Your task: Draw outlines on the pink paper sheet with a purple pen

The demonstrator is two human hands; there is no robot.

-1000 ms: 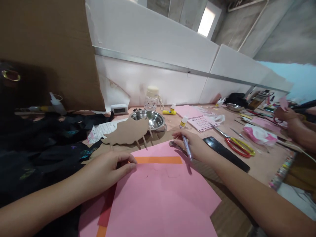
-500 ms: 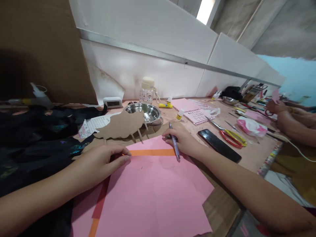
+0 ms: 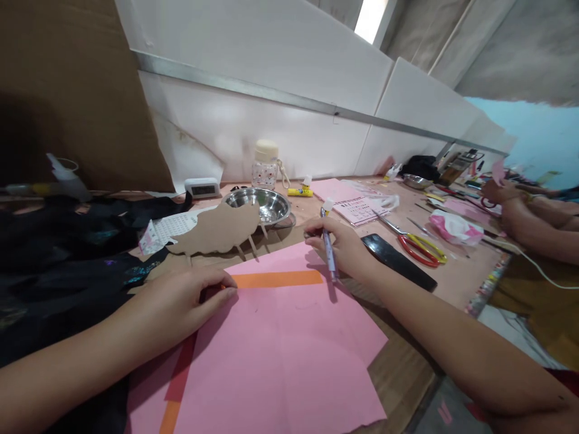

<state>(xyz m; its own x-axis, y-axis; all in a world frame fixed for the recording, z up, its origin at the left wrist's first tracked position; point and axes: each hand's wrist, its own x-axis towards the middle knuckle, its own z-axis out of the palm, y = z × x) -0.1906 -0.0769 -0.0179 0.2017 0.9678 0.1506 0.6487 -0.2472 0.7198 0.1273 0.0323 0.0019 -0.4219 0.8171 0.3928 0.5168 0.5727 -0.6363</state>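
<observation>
A large sheet of pink paper (image 3: pixel 280 349) lies in front of me, with faint pencil curves on it. An orange paper strip (image 3: pixel 278 279) runs across its upper part. My left hand (image 3: pixel 174 304) pinches the strip's left end between thumb and forefinger. Just beyond the strip's right end, my right hand (image 3: pixel 346 244) is raised a little, with a purple patterned pen (image 3: pixel 329 256) held slanting through its fingers. Something small and dark shows by its fingertips, too unclear to name. A red strip (image 3: pixel 181 371) lies along the sheet's left side, partly under my left wrist.
Behind the paper are a cardboard cutout (image 3: pixel 217 229), a steel bowl (image 3: pixel 274 208) and a bottle (image 3: pixel 265 166). A phone (image 3: pixel 398 262), red-and-yellow-handled scissors (image 3: pixel 420 248) and a plastic bag (image 3: pixel 455 228) lie right. Black fabric (image 3: pixel 67 253) covers the left. Another person's hands (image 3: pixel 502 196) work far right.
My right hand has come off the strip's right end and moved slightly up and away, pen still in it. The strip's right end now shows. My left hand keeps its place on the strip.
</observation>
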